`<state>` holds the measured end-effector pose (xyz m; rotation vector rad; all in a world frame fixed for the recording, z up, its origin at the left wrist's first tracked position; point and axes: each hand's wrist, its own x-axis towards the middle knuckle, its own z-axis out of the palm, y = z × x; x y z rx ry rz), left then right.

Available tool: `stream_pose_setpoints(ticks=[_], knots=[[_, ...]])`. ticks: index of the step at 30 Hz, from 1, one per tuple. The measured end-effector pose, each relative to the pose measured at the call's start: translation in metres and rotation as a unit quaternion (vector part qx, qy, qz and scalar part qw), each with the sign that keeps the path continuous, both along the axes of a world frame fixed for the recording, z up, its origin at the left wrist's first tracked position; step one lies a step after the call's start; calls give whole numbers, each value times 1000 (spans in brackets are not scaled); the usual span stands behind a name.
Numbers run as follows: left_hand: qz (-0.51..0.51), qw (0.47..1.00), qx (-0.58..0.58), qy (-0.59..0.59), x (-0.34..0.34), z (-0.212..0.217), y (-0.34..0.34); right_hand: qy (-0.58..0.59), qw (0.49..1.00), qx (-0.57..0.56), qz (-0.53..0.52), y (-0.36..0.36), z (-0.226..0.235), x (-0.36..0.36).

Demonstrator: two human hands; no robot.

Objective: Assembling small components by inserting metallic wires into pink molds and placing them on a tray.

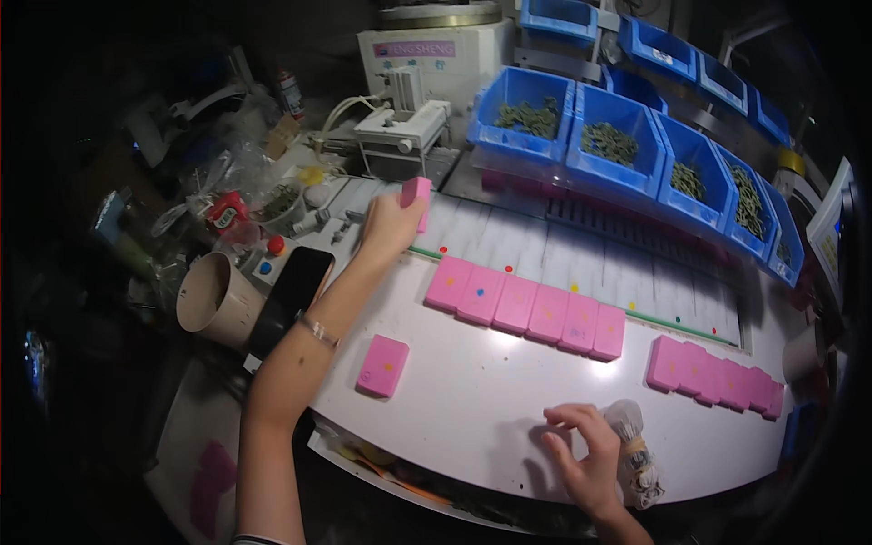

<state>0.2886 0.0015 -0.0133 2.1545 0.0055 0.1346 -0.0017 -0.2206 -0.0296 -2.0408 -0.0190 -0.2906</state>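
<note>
My left hand [391, 227] reaches to the far side of the table and grips a pink block [418, 193], standing it on edge over the grey-white striped panel [509, 238]. Its fingertips are partly hidden behind the hand. Low over the front of the white table, my right hand [586, 454] is empty, with thumb and fingers curved apart. Just beside it lies a bundle of thin pale pieces [641, 468] tied around the middle. One flat pink block [382, 366] lies alone near my left forearm. Several more form a touching row [530, 307] along the panel's green edge.
Another row of pink blocks [718, 374] lies at the right. Blue bins [618, 145] with small green pieces stand behind the panel. A white machine [404, 127] stands at the back. A beige cup [216, 298] and a black phone [295, 289] are left of my arm.
</note>
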Motion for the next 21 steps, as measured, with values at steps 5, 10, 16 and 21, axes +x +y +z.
stream_pose_setpoints(ticks=[5, 10, 16, 21], knots=[[136, 961, 204, -131, 73, -16, 18, 33, 998, 13, 50, 23, -4, -1], [103, 967, 222, -74, 87, -23, 25, 20, 986, -13, 167, 52, -11, 14], [80, 951, 225, -194, 35, -7, 11, -89, 979, -76, 168, 114, -32, 76], [-56, 978, 44, -198, -86, 1, 9, -48, 980, -97, 167, 129, -21, 90]])
